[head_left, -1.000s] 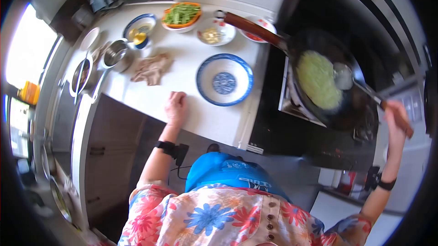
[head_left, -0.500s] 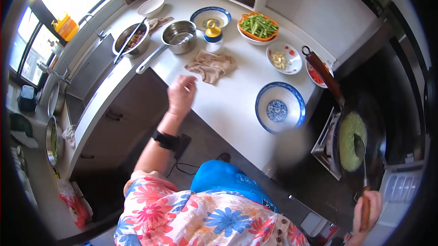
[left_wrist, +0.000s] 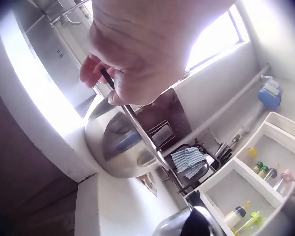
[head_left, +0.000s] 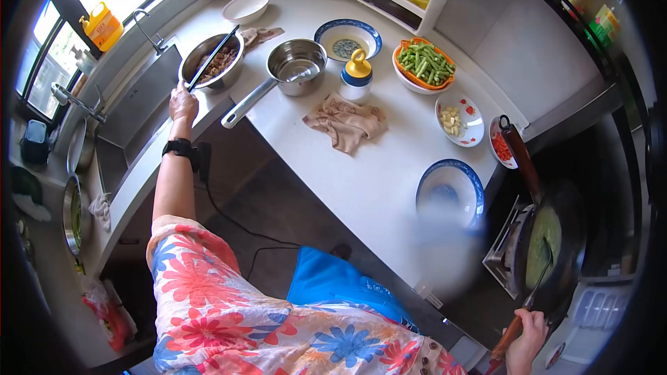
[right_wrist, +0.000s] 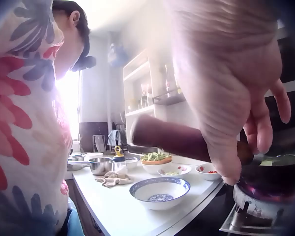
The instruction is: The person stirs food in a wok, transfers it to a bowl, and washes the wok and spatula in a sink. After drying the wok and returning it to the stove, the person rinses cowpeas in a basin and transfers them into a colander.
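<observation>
My left hand (head_left: 183,105) pinches the end of dark chopsticks (head_left: 214,55), which lie across a steel bowl of brown meat (head_left: 221,62). The left wrist view has that hand (left_wrist: 137,54) at the top, fingers on the dark stick above the bowl's side (left_wrist: 108,142). My right hand (head_left: 528,341) grips the wooden handle of a ladle (head_left: 511,337). The ladle's head rests in the pale green food (head_left: 544,239) inside the black wok (head_left: 573,236). In the right wrist view, the right hand (right_wrist: 231,83) is round the wooden handle (right_wrist: 172,137), beside the wok over a lit burner.
A steel saucepan (head_left: 297,69), yellow-capped jar (head_left: 356,76), beige cloth (head_left: 346,123) and blue-rimmed bowl (head_left: 451,187) stand on the counter. Green beans (head_left: 425,63), chopped garlic (head_left: 451,121) and red peppers (head_left: 501,147) are near the wall. The sink (head_left: 142,107) is left.
My left hand has moved left from the counter's edge to the steel bowl and taken hold of the chopsticks. The head view has swung left; the right hand still holds the ladle.
</observation>
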Demonstrator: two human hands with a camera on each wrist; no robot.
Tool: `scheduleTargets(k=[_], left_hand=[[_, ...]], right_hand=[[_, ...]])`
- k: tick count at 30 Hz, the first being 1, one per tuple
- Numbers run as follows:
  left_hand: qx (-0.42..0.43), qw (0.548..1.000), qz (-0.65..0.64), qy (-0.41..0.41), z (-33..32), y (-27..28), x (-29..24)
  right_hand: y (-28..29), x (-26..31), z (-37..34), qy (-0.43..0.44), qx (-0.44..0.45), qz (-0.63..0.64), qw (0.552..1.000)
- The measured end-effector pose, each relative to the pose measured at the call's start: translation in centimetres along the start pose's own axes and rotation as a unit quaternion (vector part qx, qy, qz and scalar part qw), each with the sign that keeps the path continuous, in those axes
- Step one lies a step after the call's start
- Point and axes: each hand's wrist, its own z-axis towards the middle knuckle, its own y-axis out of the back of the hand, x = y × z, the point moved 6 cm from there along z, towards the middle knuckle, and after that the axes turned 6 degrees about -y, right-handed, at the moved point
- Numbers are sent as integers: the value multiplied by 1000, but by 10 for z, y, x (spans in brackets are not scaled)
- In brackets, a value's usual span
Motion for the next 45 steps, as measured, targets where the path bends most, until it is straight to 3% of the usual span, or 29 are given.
scheduleTargets(k=[6,8,9,11,13,14,15,19,25,27,29,33,35,37,45], left_hand=[[-2,998,32,-50,13,-7,-6],[-74,995,21,-66,10,1,-6],[-74,995,21,-66,8,5,-6],[-76,995,-54,-43,2,15,-3],[-89,992,-81,-48,0,18,0],[-73,980,-185,-15,-8,25,-3],[-57,956,-289,17,-18,30,-8],[-13,881,-470,-51,-68,63,-60],[137,787,-589,-122,-185,91,-180],[184,727,-639,-169,-226,95,-222],[237,659,-690,-180,-267,101,-262],[328,575,-718,-216,-342,117,-326],[381,528,-723,-231,-374,131,-351],[426,488,-732,-209,-400,136,-367],[536,390,-713,-227,-468,176,-404]], right_hand=[[1,3,1,54,15,-17,998],[6,3,0,76,14,-6,997],[10,-2,2,37,23,35,998],[16,-8,5,-1,31,77,997],[30,-6,5,41,-39,86,995],[32,-11,5,14,-28,74,997],[30,-18,5,11,-32,75,997],[42,-26,-1,36,-110,125,985],[80,-8,-11,167,-235,107,952],[86,-1,-14,215,-240,110,940],[87,0,-18,267,-238,121,926],[83,2,-23,344,-206,158,902],[72,9,-22,361,-168,115,910],[64,11,-21,387,-212,124,889],[25,25,-2,358,-43,36,932]])
